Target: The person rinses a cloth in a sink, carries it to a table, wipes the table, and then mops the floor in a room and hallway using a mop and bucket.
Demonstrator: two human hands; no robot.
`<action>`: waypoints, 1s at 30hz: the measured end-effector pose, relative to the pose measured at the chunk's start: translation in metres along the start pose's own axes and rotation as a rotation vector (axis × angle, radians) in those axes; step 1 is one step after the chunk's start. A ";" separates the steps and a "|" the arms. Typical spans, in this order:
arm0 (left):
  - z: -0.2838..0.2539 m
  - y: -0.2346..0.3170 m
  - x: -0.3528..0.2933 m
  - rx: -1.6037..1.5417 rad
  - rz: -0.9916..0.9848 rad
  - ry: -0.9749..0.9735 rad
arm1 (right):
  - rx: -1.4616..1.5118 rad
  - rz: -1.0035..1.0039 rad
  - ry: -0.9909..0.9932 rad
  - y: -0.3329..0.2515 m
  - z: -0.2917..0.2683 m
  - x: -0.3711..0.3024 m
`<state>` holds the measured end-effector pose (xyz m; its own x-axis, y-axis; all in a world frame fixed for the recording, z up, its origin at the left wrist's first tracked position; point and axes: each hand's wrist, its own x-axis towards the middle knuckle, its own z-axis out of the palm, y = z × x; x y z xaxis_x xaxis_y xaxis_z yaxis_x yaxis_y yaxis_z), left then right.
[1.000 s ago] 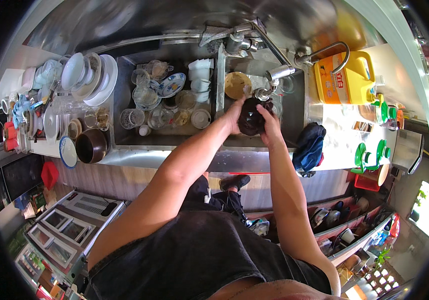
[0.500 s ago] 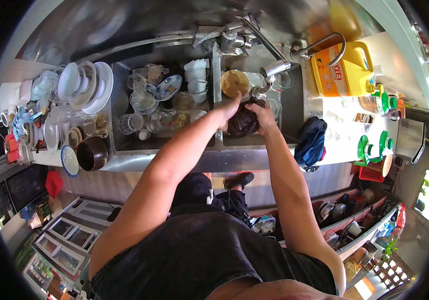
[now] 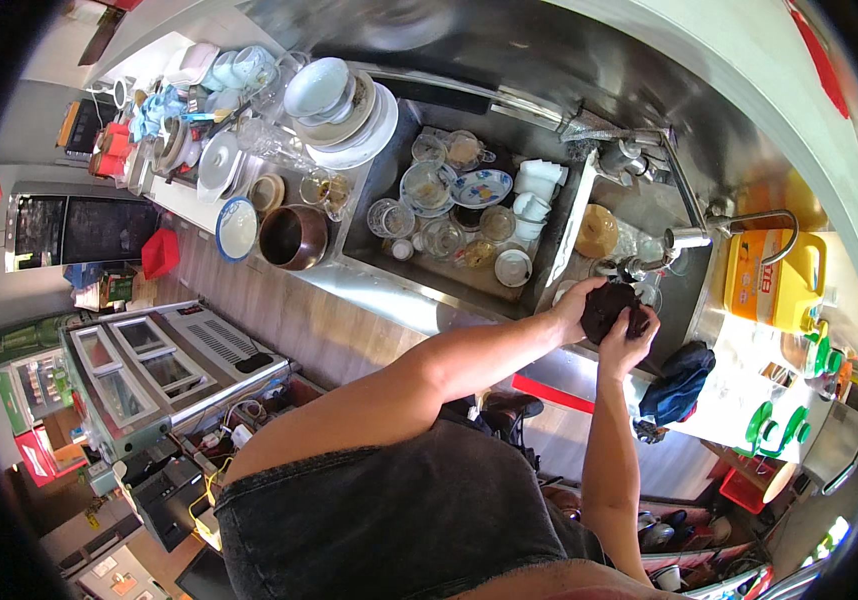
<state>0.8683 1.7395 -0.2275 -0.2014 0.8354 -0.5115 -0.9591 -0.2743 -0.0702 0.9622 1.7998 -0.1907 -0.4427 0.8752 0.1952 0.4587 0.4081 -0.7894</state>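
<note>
A: Principal entry, and where is it?

B: One dark rounded item [image 3: 606, 312] (kind unclear), held over the front of the right-hand basin [image 3: 685, 290], near the tap [image 3: 687, 237].

A: Hands?

B: Two. Left hand [image 3: 571, 308]: fingers grasping the item's left side. Right hand [image 3: 629, 348]: fingers curled around its right side.

A: Other stock, right?

B: One tan round dish [image 3: 597, 231], at the back of that basin. One yellow jug [image 3: 769, 280] and one dark blue cloth [image 3: 679, 382], on the tabletop [image 3: 721, 412].

A: And left?

B: Left-hand basin [image 3: 449, 286]: white cups [image 3: 532, 203], stacked; one oval patterned dish [image 3: 481, 188]; assorted glasses [image 3: 392, 218]. Beyond it, stacked plates [image 3: 377, 135] and one brown pot [image 3: 294, 240] (beside a blue-rimmed bowl [image 3: 237, 228]).
</note>
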 end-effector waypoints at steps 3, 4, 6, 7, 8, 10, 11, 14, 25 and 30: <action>0.007 0.001 0.004 0.094 -0.383 -0.147 | -0.033 -0.431 -0.167 -0.024 -0.043 0.001; 0.012 0.002 0.011 0.083 -0.553 -0.163 | -0.191 -0.769 -0.311 -0.028 -0.057 0.003; 0.012 0.003 0.029 0.467 -0.512 -0.286 | -0.191 -1.009 -0.365 -0.037 -0.076 0.012; 0.028 0.006 0.029 0.707 -0.509 -0.234 | -0.241 -1.112 -0.392 -0.039 -0.084 0.020; 0.054 0.003 0.041 1.067 -0.499 -0.195 | -0.310 -1.206 -0.435 -0.042 -0.094 0.027; 0.089 -0.006 0.073 1.675 -0.432 -0.239 | -0.341 -1.364 -0.533 -0.047 -0.100 0.040; 0.099 -0.014 0.097 1.932 -0.339 -0.318 | -0.393 -1.461 -0.599 -0.046 -0.099 0.050; 0.138 -0.057 0.080 2.296 -0.138 -0.347 | -0.694 -1.534 -0.721 -0.014 -0.093 0.062; 0.203 -0.042 0.054 1.683 -0.238 -0.433 | -0.506 -1.080 -0.571 -0.020 -0.108 0.073; 0.200 -0.031 0.011 1.264 -0.177 -0.180 | 0.517 -0.027 0.398 -0.055 -0.123 0.098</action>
<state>0.8562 1.8525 -0.0594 0.0182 0.8931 -0.4495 -0.4771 0.4029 0.7811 0.9882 1.8955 -0.0564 -0.0845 0.9361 0.3415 -0.0224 0.3408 -0.9399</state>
